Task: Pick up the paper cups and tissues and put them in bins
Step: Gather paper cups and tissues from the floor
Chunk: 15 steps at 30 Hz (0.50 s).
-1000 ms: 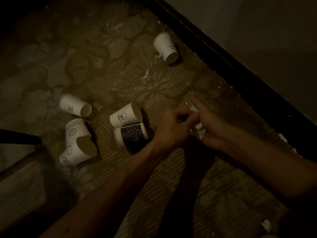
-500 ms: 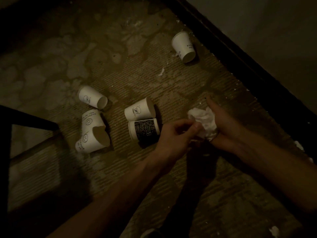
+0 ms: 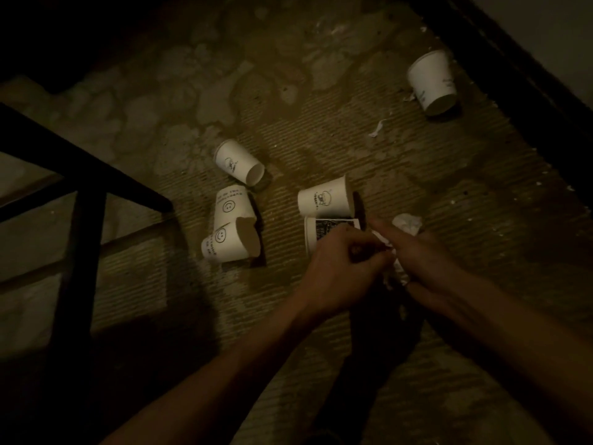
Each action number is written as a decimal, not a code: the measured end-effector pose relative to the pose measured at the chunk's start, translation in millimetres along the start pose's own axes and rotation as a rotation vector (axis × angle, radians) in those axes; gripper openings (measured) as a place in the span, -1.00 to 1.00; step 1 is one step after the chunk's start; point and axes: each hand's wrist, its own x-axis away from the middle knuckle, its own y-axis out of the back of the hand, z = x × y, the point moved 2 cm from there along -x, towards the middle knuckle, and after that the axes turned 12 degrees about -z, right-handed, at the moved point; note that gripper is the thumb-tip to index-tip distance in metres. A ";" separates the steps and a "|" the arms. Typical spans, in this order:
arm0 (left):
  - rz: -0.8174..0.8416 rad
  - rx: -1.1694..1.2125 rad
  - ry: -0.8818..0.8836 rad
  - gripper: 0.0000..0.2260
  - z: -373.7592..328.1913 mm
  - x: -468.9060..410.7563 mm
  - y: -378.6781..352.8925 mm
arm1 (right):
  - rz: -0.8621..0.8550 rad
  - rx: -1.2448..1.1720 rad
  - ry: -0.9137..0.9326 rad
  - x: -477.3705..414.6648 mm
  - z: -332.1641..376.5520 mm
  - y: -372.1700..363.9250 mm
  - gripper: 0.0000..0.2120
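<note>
In the dim head view my left hand (image 3: 343, 271) and my right hand (image 3: 426, 261) meet over the floor, and both pinch a white tissue (image 3: 399, 273) bunched between them. A crumpled tissue wad (image 3: 407, 223) shows just beyond my right hand; I cannot tell whether it lies on the floor. Several white paper cups lie on their sides: a black-printed cup (image 3: 316, 231) partly hidden by my left hand, a cup (image 3: 324, 199) touching it, two smiley cups (image 3: 231, 226) nested together, a cup (image 3: 239, 163) above them, and a far cup (image 3: 433, 81).
A small tissue scrap (image 3: 377, 128) lies on the ribbed, stained floor below the far cup. A black metal frame (image 3: 80, 175) stands at the left. A dark baseboard (image 3: 519, 78) runs diagonally along the wall at the right. No bin is in view.
The view has shifted, so the cups now sit further right and up in frame. My hands have closed together around the tissue, which lay open in my right palm half a second ago.
</note>
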 end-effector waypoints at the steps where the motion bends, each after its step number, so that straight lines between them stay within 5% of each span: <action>1: -0.041 0.054 0.025 -0.93 2.8 1.4 2.8 | 0.006 0.015 0.000 -0.7 -0.4 -5.4 -0.51; 6: -0.314 0.105 0.036 -0.94 16.1 6.6 12.1 | 0.052 0.052 0.068 -7.0 -1.5 -29.8 -0.85; 10: -0.507 0.207 0.219 -0.98 36.3 -4.1 32.3 | -0.140 0.212 0.110 -22.5 0.3 -21.6 -0.79; 15: -0.358 0.145 0.567 -0.64 69.8 -16.2 29.9 | -0.192 0.345 0.066 -38.1 -6.3 -9.1 -0.79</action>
